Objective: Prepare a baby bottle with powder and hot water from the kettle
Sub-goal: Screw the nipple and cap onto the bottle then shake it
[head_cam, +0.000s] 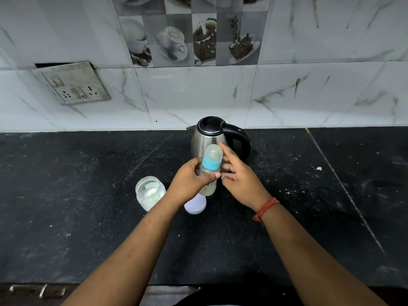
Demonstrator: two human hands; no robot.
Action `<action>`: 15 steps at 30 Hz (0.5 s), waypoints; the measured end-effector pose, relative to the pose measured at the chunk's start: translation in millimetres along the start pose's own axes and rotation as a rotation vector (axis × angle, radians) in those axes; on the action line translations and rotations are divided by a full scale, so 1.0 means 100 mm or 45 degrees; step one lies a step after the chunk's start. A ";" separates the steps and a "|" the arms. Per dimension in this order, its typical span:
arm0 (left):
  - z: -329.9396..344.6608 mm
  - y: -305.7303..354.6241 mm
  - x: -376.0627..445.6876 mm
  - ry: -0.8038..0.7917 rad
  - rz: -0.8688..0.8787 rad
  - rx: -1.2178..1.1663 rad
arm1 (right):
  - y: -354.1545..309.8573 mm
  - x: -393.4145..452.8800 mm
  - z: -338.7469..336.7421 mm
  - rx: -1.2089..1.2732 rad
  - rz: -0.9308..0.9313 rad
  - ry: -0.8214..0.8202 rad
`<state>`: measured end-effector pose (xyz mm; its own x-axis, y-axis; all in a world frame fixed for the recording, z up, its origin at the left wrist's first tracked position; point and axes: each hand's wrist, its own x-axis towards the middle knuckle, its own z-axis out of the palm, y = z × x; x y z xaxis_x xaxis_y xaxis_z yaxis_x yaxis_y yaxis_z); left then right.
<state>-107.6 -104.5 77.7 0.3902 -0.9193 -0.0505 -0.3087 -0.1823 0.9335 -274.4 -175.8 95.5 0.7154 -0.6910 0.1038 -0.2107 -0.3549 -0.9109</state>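
Observation:
My left hand (191, 182) grips a baby bottle (209, 171) around its body and holds it upright above the black counter. The bottle has a blue collar and a clear cap on top. My right hand (237, 176) is beside the bottle with its fingers spread, the fingertips near the cap. Behind the bottle stands a steel kettle (206, 140) with a black lid and handle, the lid shut. An open glass jar of white powder (150, 192) sits on the counter to the left of my left hand.
A white round lid (195, 205) lies on the black counter (88, 206) under my left wrist. A wall socket (72, 83) is on the tiled wall at the upper left. White specks are scattered on the counter at the right.

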 end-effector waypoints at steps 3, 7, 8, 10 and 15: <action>0.00 0.06 0.00 -0.022 -0.011 -0.059 | -0.01 0.00 -0.02 -0.220 -0.024 -0.062; 0.05 0.12 0.00 -0.091 -0.032 -0.136 | -0.02 0.00 0.10 -0.336 -0.058 0.088; 0.06 0.13 0.01 -0.111 -0.031 -0.125 | -0.03 0.00 0.12 -0.372 -0.074 0.160; 0.08 0.16 0.02 -0.134 -0.032 -0.077 | -0.05 0.00 0.15 -0.423 -0.096 0.247; 0.08 0.22 0.02 -0.166 -0.028 -0.048 | -0.05 0.05 0.09 -0.365 -0.092 0.264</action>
<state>-120.5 -113.6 95.3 0.2797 -0.9533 -0.1142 -0.2676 -0.1916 0.9443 -263.3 -171.8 97.1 0.5913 -0.7601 0.2696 -0.3635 -0.5496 -0.7522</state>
